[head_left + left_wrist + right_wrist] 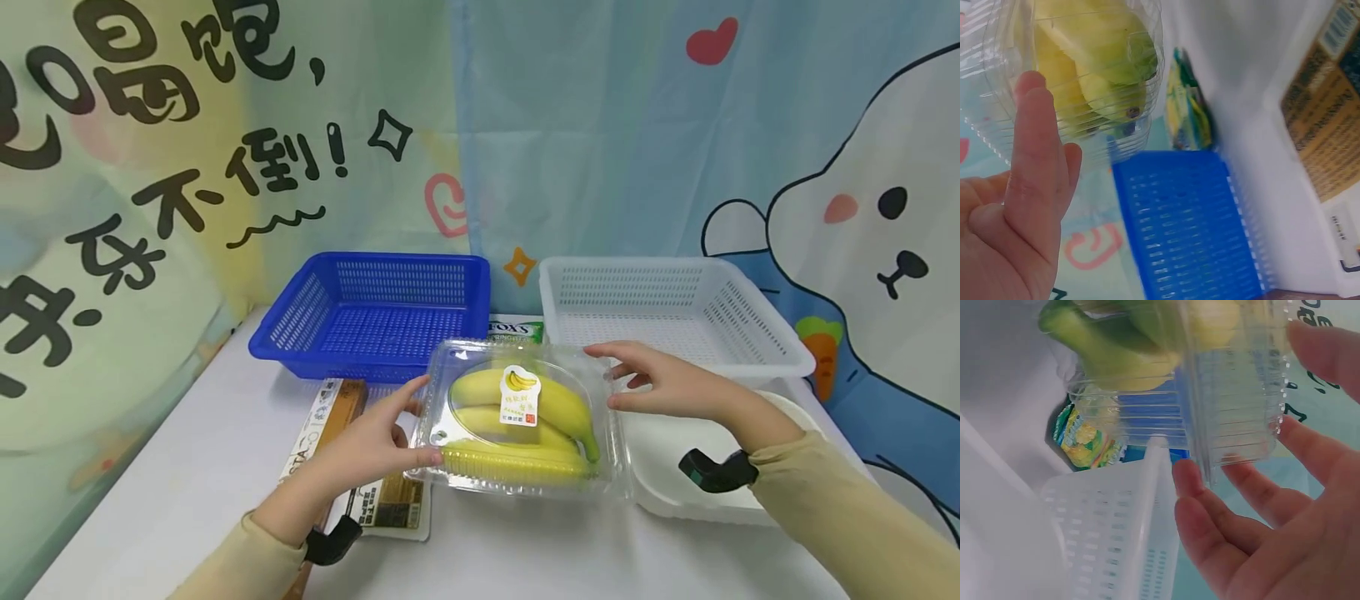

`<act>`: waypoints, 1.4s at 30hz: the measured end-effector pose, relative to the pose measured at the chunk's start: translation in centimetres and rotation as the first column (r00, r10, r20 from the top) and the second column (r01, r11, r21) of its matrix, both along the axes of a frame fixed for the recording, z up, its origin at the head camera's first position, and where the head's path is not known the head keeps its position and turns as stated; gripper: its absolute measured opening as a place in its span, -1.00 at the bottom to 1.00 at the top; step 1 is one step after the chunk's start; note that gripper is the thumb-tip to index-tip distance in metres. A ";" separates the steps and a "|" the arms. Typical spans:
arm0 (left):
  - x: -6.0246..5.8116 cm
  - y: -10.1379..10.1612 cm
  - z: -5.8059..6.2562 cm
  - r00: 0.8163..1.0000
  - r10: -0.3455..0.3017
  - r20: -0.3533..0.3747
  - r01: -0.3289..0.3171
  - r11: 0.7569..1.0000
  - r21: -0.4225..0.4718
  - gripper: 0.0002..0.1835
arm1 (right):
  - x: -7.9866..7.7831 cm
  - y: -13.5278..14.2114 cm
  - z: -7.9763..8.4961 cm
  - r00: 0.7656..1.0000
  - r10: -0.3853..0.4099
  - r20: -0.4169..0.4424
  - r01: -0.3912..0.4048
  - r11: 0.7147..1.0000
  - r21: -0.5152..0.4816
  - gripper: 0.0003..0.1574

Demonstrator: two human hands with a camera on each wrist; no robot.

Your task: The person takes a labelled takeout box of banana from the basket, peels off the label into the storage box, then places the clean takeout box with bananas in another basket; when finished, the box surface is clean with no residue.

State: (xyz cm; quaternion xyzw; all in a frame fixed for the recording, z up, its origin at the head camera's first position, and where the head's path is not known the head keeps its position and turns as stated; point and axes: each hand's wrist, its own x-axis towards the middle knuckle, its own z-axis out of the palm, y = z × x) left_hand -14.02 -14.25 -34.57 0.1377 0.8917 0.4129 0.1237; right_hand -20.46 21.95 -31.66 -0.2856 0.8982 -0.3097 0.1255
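Note:
A clear plastic clamshell box [615, 458] of yellow bananas [480, 387] is held between both hands, raised above the table. A white banana label [520, 396] faces up on its lid. My left hand [375, 442] grips the box's left edge, the thumb at the front corner and the fingers farther back. At the right edge my right hand [667, 383] holds the box with curled fingers and thumb. In the right wrist view the box's ribbed side [1235, 406] lies between the thumb and fingers. The left wrist view shows fingers against the plastic.
Behind the box stand a blue basket [322, 367] and a white basket [750, 367], with a green FOX'S packet [515, 331] between them. A white tub [705, 492] sits under the right forearm. Brown-and-white packages [401, 508] lie by the left hand.

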 end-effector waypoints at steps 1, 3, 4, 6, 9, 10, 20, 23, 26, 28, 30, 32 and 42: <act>0.0 0.0 -0.2 1.000 0.002 0.005 -0.002 1.000 -0.002 0.05 | -0.1 -0.1 -0.1 1.000 0.000 0.014 -0.001 1.000 0.008 -0.17; 0.0 0.0 -0.6 1.000 0.007 0.014 -0.007 1.000 -0.008 0.05 | -0.3 -0.2 -0.3 0.999 -0.001 0.048 0.000 1.000 0.026 -0.15; 0.0 0.1 -0.8 1.000 0.010 0.021 -0.010 1.000 -0.011 0.05 | -0.4 -0.2 -0.5 0.998 -0.002 0.065 0.000 0.999 0.033 -0.13; -0.1 0.1 -1.1 0.999 0.011 0.032 -0.010 1.000 -0.014 0.06 | -0.7 -0.3 -0.9 0.995 0.000 0.095 -0.005 0.999 0.046 -0.12; -0.1 0.1 -1.4 0.999 0.011 0.037 -0.010 1.000 -0.029 0.07 | -1.1 -0.5 -1.3 0.991 0.009 0.136 -0.017 0.998 0.056 -0.12; -0.1 0.2 -1.5 0.999 0.011 0.037 -0.009 1.000 -0.030 0.08 | -1.2 -0.5 -1.4 0.989 0.013 0.144 -0.021 0.998 0.058 -0.12; 0.5 0.6 -2.0 1.000 -0.004 0.010 0.005 0.999 -0.050 0.12 | -1.4 -0.3 -2.0 0.987 0.051 0.151 -0.061 0.996 0.062 -0.13; 0.7 0.7 -2.2 1.000 -0.001 0.004 0.001 0.998 -0.069 0.14 | -1.3 -0.2 -2.1 0.986 0.046 0.161 -0.057 0.996 0.062 -0.13; 0.9 0.8 -2.4 1.000 -0.012 0.007 0.013 0.996 -0.087 0.15 | -1.2 -0.1 -2.1 0.984 0.034 0.175 -0.046 0.997 0.064 -0.14; 1.0 0.9 -2.4 1.000 -0.017 0.006 0.017 0.996 -0.091 0.15 | -1.0 -0.1 -2.1 0.984 0.034 0.177 -0.047 0.997 0.065 -0.14; 1.0 1.0 -2.5 1.000 -0.019 0.004 0.019 0.995 -0.095 0.16 | -1.0 -0.1 -2.2 0.984 0.040 0.173 -0.052 0.996 0.067 -0.15; 1.0 1.1 -2.6 1.000 -0.020 -0.004 0.020 0.994 -0.108 0.16 | -1.0 -0.1 -2.3 0.984 0.048 0.171 -0.060 0.996 0.066 -0.15; 0.3 1.1 -3.7 1.000 -0.027 0.004 0.027 0.988 -0.155 0.15 | -1.6 -0.4 -3.5 0.980 0.048 0.195 -0.068 0.993 0.099 -0.14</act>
